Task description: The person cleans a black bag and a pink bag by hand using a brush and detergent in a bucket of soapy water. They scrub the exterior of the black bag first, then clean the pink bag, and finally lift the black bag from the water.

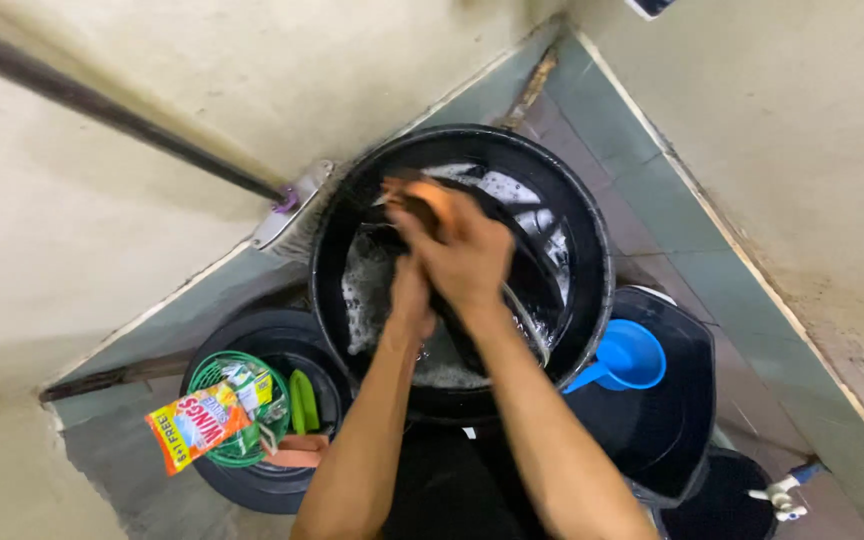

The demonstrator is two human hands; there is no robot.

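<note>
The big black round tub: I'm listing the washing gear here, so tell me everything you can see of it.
The big black round tub looks like plastic, with a thick glossy rim. It sits upright on the tiled floor in a wall corner and holds soapy water with white foam. Dark wet cloth lies inside. The person's left hand and right hand press together over it, blurred; what they grip is unclear.

Stained cream walls [102, 260] meeting in a corner, grey-green tiled floor [652, 200], white tap [780, 495] low right

To your left you see a green basket [220, 372] holding a bright detergent packet [195, 427]. To your right, a blue scoop [627, 357] lies on a dark bucket [687, 420].
</note>
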